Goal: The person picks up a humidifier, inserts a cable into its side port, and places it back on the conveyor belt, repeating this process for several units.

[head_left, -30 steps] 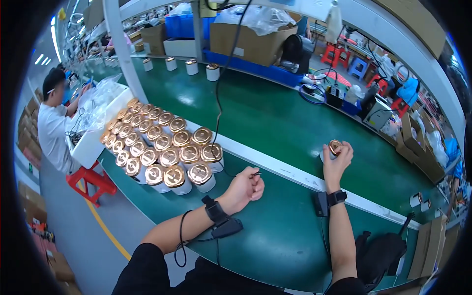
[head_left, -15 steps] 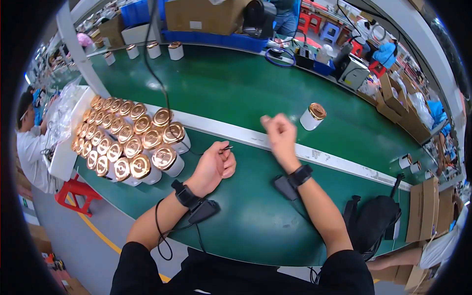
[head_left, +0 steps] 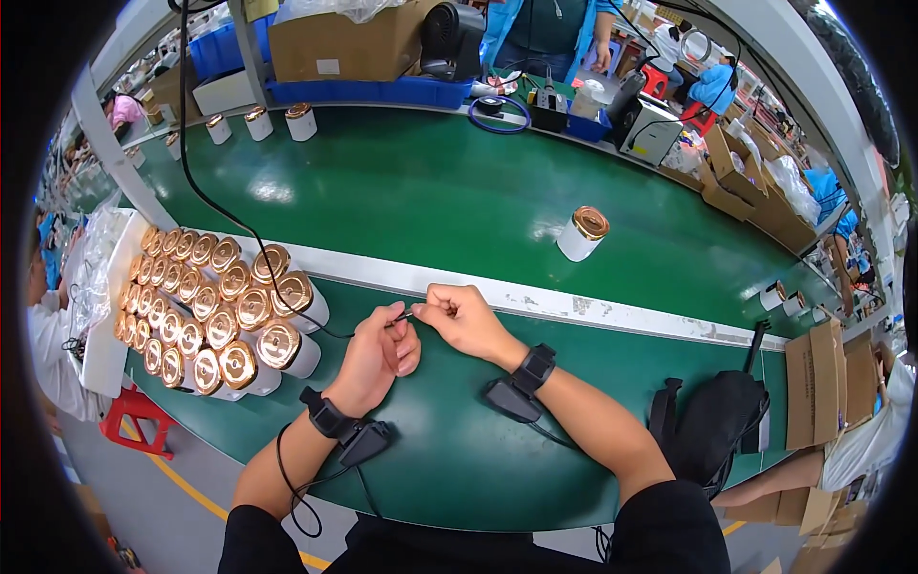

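Observation:
A thin black cable comes down from above, past a group of white cylinders with shiny copper-coloured tops, to my left hand. My left fingers are closed around its end, the palm turned up. My right hand meets it at the cable's tip, thumb and forefinger pinched there; the tip is partly hidden. Both hands hover over the green worktop, just nearer than a white rail. Beyond that rail one more white cylinder stands alone on the green belt surface.
Several similar cylinders line the far left. A black bag and cardboard boxes sit at the right. A red stool stands at the lower left. Opposite, a person in blue is near a cardboard box.
My right hand has come left and nearer, from beyond the rail to the cable tip at my left hand. My view has shifted slightly; the cable hangs farther left.

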`<state>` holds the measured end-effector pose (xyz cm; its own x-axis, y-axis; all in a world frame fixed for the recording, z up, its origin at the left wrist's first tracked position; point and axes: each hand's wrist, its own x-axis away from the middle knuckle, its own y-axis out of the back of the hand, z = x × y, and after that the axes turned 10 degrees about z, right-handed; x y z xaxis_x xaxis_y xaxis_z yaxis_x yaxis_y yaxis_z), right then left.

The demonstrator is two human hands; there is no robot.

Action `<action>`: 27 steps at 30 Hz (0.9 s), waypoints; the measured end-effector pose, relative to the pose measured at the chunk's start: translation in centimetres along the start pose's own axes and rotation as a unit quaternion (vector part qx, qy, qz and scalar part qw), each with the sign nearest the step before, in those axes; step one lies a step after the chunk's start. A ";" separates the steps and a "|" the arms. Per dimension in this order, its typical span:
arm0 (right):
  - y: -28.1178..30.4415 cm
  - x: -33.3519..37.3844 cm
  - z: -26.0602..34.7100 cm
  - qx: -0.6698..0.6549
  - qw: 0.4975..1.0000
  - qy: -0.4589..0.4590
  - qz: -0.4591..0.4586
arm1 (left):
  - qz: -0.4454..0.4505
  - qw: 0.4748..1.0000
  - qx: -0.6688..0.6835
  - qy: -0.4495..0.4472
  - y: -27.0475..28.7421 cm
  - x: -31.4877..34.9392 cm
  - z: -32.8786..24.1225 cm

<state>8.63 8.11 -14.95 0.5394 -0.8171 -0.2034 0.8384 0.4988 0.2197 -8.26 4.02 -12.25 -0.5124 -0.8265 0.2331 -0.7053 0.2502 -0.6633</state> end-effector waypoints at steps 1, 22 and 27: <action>0.0 0.0 0.0 0.000 1.000 0.001 0.000 | -0.004 1.000 -0.004 -0.002 0.0 0.0 0.0; 8.8 2.7 -0.7 0.047 0.995 0.080 -0.023 | -0.044 0.997 -0.007 -0.059 -7.3 -6.2 3.3; 9.2 2.8 -0.5 0.055 0.995 0.081 -0.024 | -0.046 0.997 -0.019 -0.055 -7.7 -6.2 3.4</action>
<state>17.87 10.50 -13.99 0.5112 -0.7779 -0.3656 0.8552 0.4179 0.3066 2.01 5.49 -11.05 -0.3896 -0.8967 0.2100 -0.7660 0.1889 -0.6145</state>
